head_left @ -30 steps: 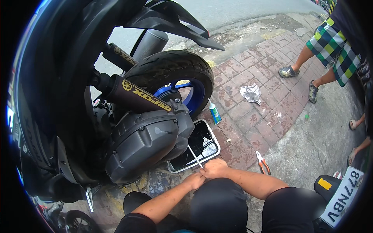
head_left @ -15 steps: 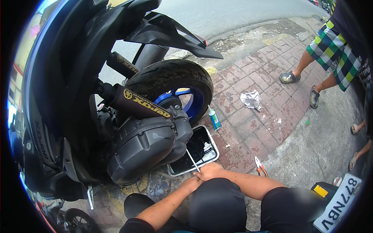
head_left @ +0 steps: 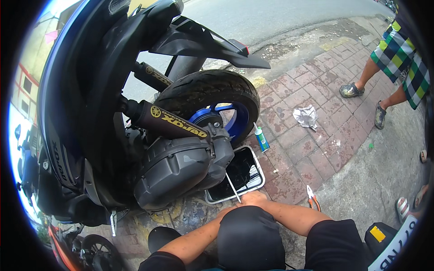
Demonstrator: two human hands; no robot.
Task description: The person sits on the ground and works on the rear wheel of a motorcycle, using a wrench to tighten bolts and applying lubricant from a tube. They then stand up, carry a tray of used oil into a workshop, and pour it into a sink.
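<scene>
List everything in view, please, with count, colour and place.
Scooter: 1, black, blue, left.
Tray: 1, pale rim, partly beneath scooter.
Rod: 1, silver, over tray.
Tube: 1, blue-green, beside scooter.
Rag: 1, white, on paving.
Pliers: 1, orange handles, right of tray.
Motorbike: 1, red, black, lower left.
Number plate: 1, white, lower right.
Checked shorts: 1, green, white, navy, upper right.
Clogs: 2, mottled, upper right.
Sandals: several, pale, right edge.
Sleeves: 2, black, bottom.
Left hand: 1, bare, lower middle.
Right hand: 1, bare, at rod.
</scene>
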